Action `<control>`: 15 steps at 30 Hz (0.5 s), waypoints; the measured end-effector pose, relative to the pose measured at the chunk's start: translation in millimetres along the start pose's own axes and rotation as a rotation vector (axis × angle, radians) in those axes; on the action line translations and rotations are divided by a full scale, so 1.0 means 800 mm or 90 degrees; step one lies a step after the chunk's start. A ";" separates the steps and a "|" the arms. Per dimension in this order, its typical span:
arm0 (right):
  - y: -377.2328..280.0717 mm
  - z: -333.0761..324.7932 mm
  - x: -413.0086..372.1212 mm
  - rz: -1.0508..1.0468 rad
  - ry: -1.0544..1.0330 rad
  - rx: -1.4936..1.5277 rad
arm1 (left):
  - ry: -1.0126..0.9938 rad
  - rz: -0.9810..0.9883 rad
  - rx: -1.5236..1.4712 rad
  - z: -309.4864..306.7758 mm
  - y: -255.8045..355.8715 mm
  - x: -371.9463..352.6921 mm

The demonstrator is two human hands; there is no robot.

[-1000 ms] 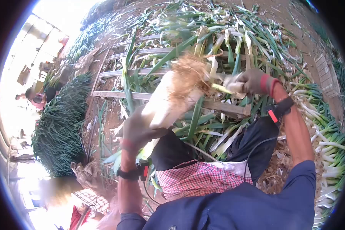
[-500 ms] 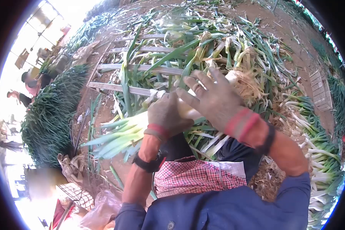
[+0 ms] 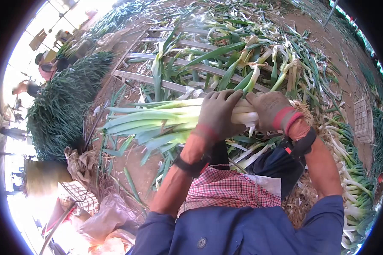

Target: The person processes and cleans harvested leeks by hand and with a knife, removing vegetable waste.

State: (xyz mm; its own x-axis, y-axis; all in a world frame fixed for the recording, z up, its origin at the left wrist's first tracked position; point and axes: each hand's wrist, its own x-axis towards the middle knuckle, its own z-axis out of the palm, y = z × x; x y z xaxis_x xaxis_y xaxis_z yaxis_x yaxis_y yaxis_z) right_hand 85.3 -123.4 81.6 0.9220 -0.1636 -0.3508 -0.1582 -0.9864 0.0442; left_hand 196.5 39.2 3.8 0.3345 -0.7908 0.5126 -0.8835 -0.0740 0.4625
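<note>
My left hand (image 3: 221, 114), in a grey-brown glove with a red cuff, is wrapped round the white stems of a bunch of leeks (image 3: 174, 111). The trimmed green leaves fan out to the left. Close beside it, my right hand (image 3: 272, 110), gloved alike, grips the root end of the same bunch; its fingertips are partly hidden. Pale roots (image 3: 301, 108) show behind the right wrist. The bunch lies level above my lap, in front of a slatted rack (image 3: 157, 81) strewn with leaf scraps.
A large stack of green leeks (image 3: 66, 106) stands at the left, with people behind it. Rows of leeks (image 3: 356, 182) lie along the right, near a pale crate (image 3: 363, 121). A wire basket (image 3: 78, 195) and plastic bags (image 3: 110, 216) are at the lower left.
My right hand has come down from its spread, raised pose and closed on the root end. The bunch has turned more level, and the view has shifted slightly.
</note>
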 end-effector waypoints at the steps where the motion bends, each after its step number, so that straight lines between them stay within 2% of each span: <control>1: 0.001 -0.003 0.001 0.002 -0.028 0.008 | 0.057 -0.029 0.006 -0.008 0.000 -0.015; 3: 0.004 -0.002 0.002 -0.002 -0.024 -0.007 | 0.168 -0.084 0.018 -0.038 -0.009 -0.056; 5: 0.006 0.003 0.001 -0.002 -0.018 -0.005 | 0.268 -0.343 -0.079 -0.051 -0.040 -0.116; 7: 0.008 0.005 0.002 -0.005 -0.006 0.002 | 0.307 -0.544 -0.043 -0.055 -0.082 -0.159; 10: 0.000 -0.009 0.002 0.017 -0.054 -0.005 | 0.105 -0.612 0.141 -0.070 -0.100 -0.153; 13: 0.005 0.001 -0.001 -0.006 -0.003 -0.009 | 0.076 -0.596 0.114 -0.067 -0.122 -0.134; 14: 0.006 0.002 -0.002 0.000 -0.013 -0.014 | 0.044 -0.628 0.017 -0.067 -0.125 -0.131; 15: 0.005 0.000 -0.001 0.004 -0.023 -0.019 | 0.077 -0.623 -0.016 -0.060 -0.139 -0.135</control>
State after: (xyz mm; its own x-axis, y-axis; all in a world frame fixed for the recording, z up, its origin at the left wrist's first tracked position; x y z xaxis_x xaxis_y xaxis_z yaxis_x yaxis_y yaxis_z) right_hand 83.6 -127.0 82.0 0.9075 -0.1691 -0.3844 -0.1523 -0.9856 0.0741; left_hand 274.6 161.5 -68.5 0.9470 -0.3193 -0.0350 -0.1917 -0.6492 0.7361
